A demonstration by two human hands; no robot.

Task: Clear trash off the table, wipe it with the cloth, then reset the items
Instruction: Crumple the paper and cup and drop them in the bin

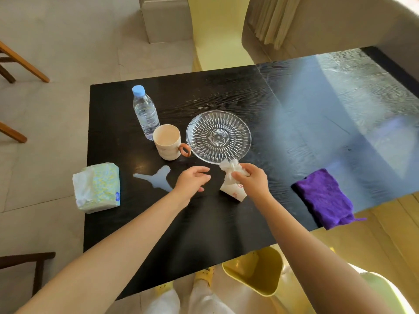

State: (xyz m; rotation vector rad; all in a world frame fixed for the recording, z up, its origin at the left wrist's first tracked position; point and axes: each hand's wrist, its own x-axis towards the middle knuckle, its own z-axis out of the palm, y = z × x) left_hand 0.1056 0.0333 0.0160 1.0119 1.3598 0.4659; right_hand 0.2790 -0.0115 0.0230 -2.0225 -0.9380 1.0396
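Near the glass plate [218,136], crumpled white trash [231,180] is clamped in the right hand [252,181]; the left hand [192,181] is held open beside a spill [158,179].

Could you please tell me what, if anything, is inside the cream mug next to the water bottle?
The mug looks empty: its pale inner wall and part of the bottom show, with no liquid or object visible. The near rim hides the closest part of the bottom.
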